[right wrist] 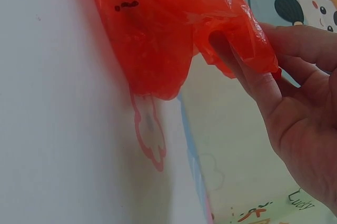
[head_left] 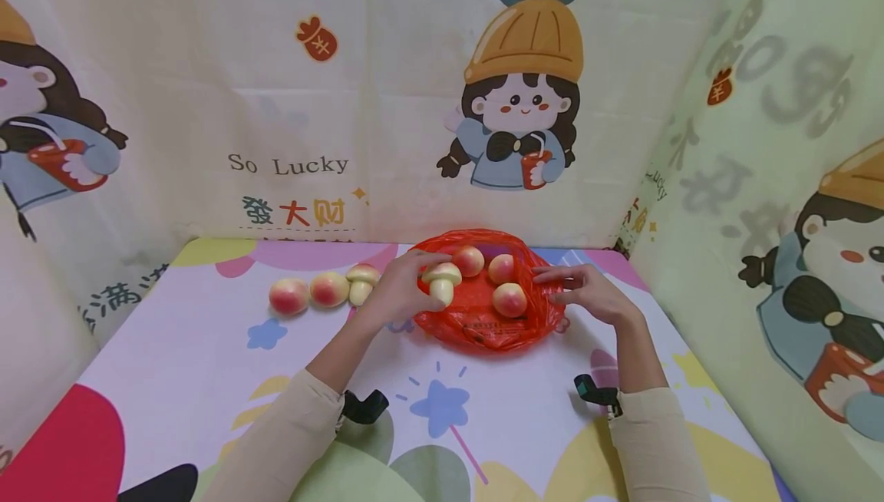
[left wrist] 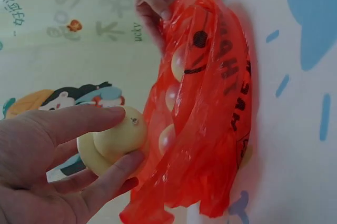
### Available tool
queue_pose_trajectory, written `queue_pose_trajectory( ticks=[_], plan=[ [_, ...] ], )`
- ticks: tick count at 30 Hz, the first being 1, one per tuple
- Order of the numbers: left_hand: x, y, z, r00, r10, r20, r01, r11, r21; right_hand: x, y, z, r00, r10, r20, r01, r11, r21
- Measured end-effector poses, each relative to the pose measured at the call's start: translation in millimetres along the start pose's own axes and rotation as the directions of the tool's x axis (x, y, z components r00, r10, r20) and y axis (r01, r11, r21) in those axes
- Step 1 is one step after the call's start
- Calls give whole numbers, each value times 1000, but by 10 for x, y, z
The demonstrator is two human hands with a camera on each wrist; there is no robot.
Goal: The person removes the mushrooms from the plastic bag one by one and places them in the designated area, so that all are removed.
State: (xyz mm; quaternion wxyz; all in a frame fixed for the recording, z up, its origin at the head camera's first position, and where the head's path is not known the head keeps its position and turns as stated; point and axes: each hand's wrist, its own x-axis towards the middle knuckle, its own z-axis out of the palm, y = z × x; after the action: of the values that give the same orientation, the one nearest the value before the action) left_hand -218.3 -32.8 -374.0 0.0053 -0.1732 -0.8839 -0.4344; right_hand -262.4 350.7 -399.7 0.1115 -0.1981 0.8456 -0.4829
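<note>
My left hand grips a cream-coloured toy mushroom over the left side of an open red plastic bag. In the left wrist view, thumb and fingers are round the mushroom, its stem end turned to the camera. On the bag's right side, my right hand holds the rim. The right wrist view has the red film between the thumb and fingers of that hand. Three pink-and-yellow peaches show inside the bag, one peach nearest the front.
Left of the bag, a row on the table holds a peach, another peach and a second mushroom, with a pinkish round thing partly hidden behind it. A printed curtain stands along the table's back edge.
</note>
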Motion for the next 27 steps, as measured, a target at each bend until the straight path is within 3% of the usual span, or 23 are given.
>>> queue_pose_trajectory(
  ticks=[9,17,27],
  plan=[
    [-184,-135,-239,997,-77,-14,76,997,-26,0,-6,19,1000,13,-9,-14,1000,-20],
    [-328,-181,-466,997,-55,-49,53,998,-41,7,-12,21,1000,14,-3,-14,1000,4],
    [-458,-330,-710,989,-126,-73,123,991,-49,6,-7,23,1000,21,-6,-21,1000,-5]
  ],
)
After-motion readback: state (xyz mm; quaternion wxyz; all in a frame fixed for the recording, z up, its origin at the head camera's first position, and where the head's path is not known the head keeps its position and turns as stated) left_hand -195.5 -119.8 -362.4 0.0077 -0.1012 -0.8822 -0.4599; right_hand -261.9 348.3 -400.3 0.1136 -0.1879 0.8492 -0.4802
